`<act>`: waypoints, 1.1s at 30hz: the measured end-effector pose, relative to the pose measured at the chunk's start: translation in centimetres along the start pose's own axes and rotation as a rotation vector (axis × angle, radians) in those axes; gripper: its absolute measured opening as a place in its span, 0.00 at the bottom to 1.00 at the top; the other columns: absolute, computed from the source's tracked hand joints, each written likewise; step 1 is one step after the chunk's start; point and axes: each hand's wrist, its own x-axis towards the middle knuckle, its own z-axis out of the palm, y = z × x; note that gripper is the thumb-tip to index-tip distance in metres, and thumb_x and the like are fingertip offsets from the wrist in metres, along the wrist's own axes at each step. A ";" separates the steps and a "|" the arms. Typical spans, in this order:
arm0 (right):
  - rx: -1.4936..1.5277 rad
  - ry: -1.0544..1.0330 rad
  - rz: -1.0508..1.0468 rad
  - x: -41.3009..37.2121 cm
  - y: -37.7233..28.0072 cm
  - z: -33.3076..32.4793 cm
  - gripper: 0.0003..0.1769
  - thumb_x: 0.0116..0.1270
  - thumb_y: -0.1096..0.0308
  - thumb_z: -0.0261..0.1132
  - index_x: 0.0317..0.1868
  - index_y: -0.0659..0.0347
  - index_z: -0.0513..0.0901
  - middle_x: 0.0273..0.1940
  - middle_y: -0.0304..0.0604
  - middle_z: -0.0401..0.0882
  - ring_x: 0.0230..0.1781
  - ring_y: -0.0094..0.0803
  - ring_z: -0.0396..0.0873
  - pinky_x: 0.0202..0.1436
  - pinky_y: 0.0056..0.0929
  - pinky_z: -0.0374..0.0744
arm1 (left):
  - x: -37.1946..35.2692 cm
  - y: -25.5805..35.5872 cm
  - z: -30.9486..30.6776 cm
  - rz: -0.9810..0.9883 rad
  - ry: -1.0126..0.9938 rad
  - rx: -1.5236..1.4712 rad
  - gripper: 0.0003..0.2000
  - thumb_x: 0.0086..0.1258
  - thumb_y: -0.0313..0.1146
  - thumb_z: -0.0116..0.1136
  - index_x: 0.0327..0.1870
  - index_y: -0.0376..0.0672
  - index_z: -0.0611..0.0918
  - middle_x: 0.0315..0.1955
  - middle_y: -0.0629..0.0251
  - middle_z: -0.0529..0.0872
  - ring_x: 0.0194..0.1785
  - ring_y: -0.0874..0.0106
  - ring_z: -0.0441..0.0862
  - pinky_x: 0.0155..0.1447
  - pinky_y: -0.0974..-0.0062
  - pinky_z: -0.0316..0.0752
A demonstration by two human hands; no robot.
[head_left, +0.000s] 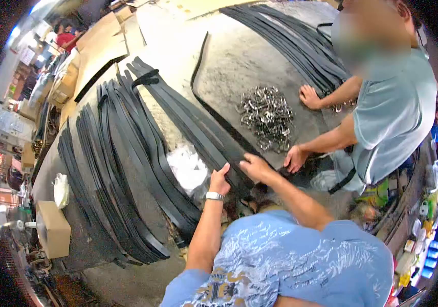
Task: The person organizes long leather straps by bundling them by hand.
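Note:
My left hand [219, 179], with a silver watch on the wrist, pinches the near end of a black strap [198, 128] from a bundle that runs diagonally across the grey work table [239, 61]. My right hand [254, 166] closes on the same strap ends just to the right. A crumpled clear plastic bag [188, 167] lies just left of my left hand. A pile of metal buckles [266, 116] sits on the table beyond my right hand.
A co-worker in a grey-blue shirt [398, 110] leans in from the right, one hand [296, 157] close to mine and the other [309, 96] by the buckles. More black strap stacks [111, 179] fan across the left. A cardboard box [52, 228] stands at the near left.

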 end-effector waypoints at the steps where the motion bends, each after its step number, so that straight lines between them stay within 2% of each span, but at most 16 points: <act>1: -0.080 0.132 -0.140 -0.3 0.5 0.2 0.34 0.70 0.52 0.61 0.72 0.60 0.69 0.60 0.56 0.79 0.54 0.45 0.82 0.47 0.43 0.85 | -0.7 -0.6 0.3 0.070 0.037 0.057 0.16 0.72 0.31 0.60 0.58 0.41 0.76 0.50 0.62 0.85 0.54 0.62 0.82 0.64 0.56 0.75; 3: 0.003 0.055 0.057 -3.9 -5.0 -1.0 0.30 0.71 0.54 0.60 0.69 0.60 0.73 0.63 0.57 0.77 0.59 0.47 0.80 0.57 0.43 0.81 | -2.5 -1.7 1.1 0.112 0.074 0.121 0.17 0.73 0.29 0.59 0.61 0.42 0.74 0.52 0.63 0.83 0.55 0.63 0.81 0.63 0.58 0.74; 5: -0.056 0.238 -0.102 -2.6 -0.9 1.9 0.28 0.71 0.54 0.60 0.67 0.59 0.74 0.64 0.56 0.76 0.62 0.48 0.77 0.64 0.44 0.75 | -4.7 -1.8 2.6 0.066 0.069 0.142 0.19 0.74 0.26 0.57 0.64 0.44 0.72 0.54 0.66 0.81 0.55 0.66 0.79 0.61 0.61 0.76; 6: -0.090 0.331 -0.186 -1.9 1.1 3.1 0.28 0.71 0.54 0.60 0.67 0.58 0.75 0.64 0.55 0.76 0.64 0.49 0.75 0.68 0.44 0.72 | -6.4 -1.7 4.1 0.038 0.048 0.100 0.18 0.75 0.29 0.58 0.63 0.43 0.73 0.55 0.67 0.81 0.56 0.66 0.79 0.61 0.61 0.76; 9: -0.334 0.439 -0.175 -2.3 3.7 5.2 0.27 0.70 0.53 0.59 0.65 0.58 0.77 0.64 0.53 0.76 0.68 0.50 0.71 0.73 0.46 0.66 | -6.5 -2.5 3.0 -0.252 -0.132 -0.192 0.16 0.75 0.36 0.60 0.59 0.43 0.77 0.52 0.64 0.85 0.56 0.66 0.81 0.63 0.59 0.75; 10: -0.409 0.393 -0.187 -2.5 4.7 5.4 0.27 0.70 0.53 0.59 0.64 0.57 0.78 0.63 0.51 0.77 0.68 0.51 0.68 0.72 0.49 0.65 | -6.6 -2.4 2.7 -0.275 -0.098 -0.118 0.15 0.76 0.40 0.59 0.57 0.43 0.80 0.52 0.65 0.86 0.53 0.68 0.83 0.61 0.59 0.77; 13: -0.250 0.182 -0.116 -5.3 2.4 4.3 0.26 0.70 0.52 0.59 0.64 0.54 0.79 0.63 0.53 0.76 0.68 0.52 0.67 0.72 0.49 0.65 | -4.3 -3.9 -0.5 -0.187 -0.188 0.043 0.13 0.74 0.39 0.60 0.53 0.42 0.83 0.52 0.65 0.86 0.51 0.68 0.85 0.59 0.61 0.78; 14: -0.278 0.219 -0.047 -7.1 0.1 3.3 0.26 0.69 0.52 0.60 0.63 0.53 0.79 0.64 0.55 0.74 0.67 0.54 0.66 0.71 0.49 0.65 | -4.6 -3.2 -0.1 -0.213 -0.148 0.093 0.13 0.73 0.38 0.60 0.51 0.41 0.84 0.50 0.65 0.87 0.50 0.68 0.85 0.58 0.62 0.78; 15: -0.310 0.337 -0.034 -7.6 1.0 3.0 0.26 0.68 0.51 0.62 0.63 0.52 0.79 0.66 0.56 0.71 0.67 0.55 0.67 0.71 0.49 0.66 | -5.3 -2.5 0.4 -0.235 -0.121 0.144 0.12 0.72 0.36 0.61 0.50 0.40 0.85 0.49 0.65 0.87 0.50 0.68 0.84 0.58 0.63 0.79; 17: -0.443 0.439 0.139 -9.6 0.6 1.0 0.30 0.67 0.54 0.64 0.68 0.53 0.74 0.67 0.54 0.70 0.68 0.54 0.66 0.70 0.49 0.67 | -6.1 -2.2 1.0 -0.245 -0.076 0.028 0.09 0.70 0.30 0.62 0.47 0.36 0.85 0.42 0.61 0.87 0.48 0.64 0.84 0.55 0.61 0.80; 19: -0.481 0.464 0.308 -11.2 -1.2 -0.1 0.31 0.70 0.59 0.63 0.71 0.57 0.68 0.67 0.54 0.70 0.69 0.54 0.66 0.69 0.51 0.67 | -6.1 -2.2 0.3 -0.253 -0.105 0.048 0.08 0.71 0.30 0.62 0.45 0.36 0.85 0.41 0.60 0.87 0.47 0.63 0.84 0.55 0.60 0.80; 23: -0.486 0.479 0.370 -10.6 -0.1 0.1 0.31 0.72 0.63 0.61 0.72 0.62 0.63 0.66 0.56 0.70 0.68 0.53 0.67 0.70 0.55 0.65 | -5.5 -2.5 -1.0 -0.316 -0.126 0.030 0.06 0.71 0.27 0.61 0.45 0.37 0.82 0.41 0.60 0.87 0.46 0.62 0.84 0.54 0.59 0.80; 25: -0.399 0.426 0.385 -10.7 -1.5 -0.4 0.32 0.72 0.64 0.60 0.72 0.63 0.61 0.65 0.57 0.70 0.67 0.52 0.68 0.70 0.57 0.63 | -5.3 -3.2 -1.5 -0.290 -0.087 0.020 0.06 0.70 0.26 0.61 0.46 0.38 0.81 0.41 0.60 0.87 0.46 0.62 0.84 0.54 0.59 0.80; 29: -0.523 0.231 0.322 -10.6 -2.0 -0.3 0.25 0.72 0.65 0.56 0.67 0.64 0.68 0.60 0.60 0.75 0.57 0.56 0.75 0.61 0.53 0.73 | -6.5 -2.6 0.1 -0.215 -0.012 0.121 0.09 0.70 0.26 0.64 0.48 0.39 0.80 0.41 0.62 0.87 0.47 0.63 0.84 0.52 0.58 0.81; 32: -0.672 0.152 0.211 -12.0 -5.4 1.7 0.26 0.71 0.64 0.56 0.67 0.63 0.69 0.60 0.61 0.75 0.57 0.58 0.75 0.58 0.50 0.77 | -7.2 -2.0 1.2 -0.161 0.022 0.275 0.12 0.70 0.28 0.64 0.52 0.39 0.79 0.46 0.64 0.86 0.49 0.64 0.83 0.51 0.60 0.82; 33: -0.722 0.220 0.047 -11.0 -2.6 3.5 0.28 0.71 0.63 0.56 0.69 0.62 0.68 0.62 0.60 0.74 0.58 0.58 0.75 0.59 0.50 0.76 | -7.2 -2.1 1.4 -0.147 0.023 0.328 0.13 0.70 0.29 0.64 0.53 0.38 0.79 0.47 0.64 0.85 0.50 0.65 0.83 0.51 0.61 0.82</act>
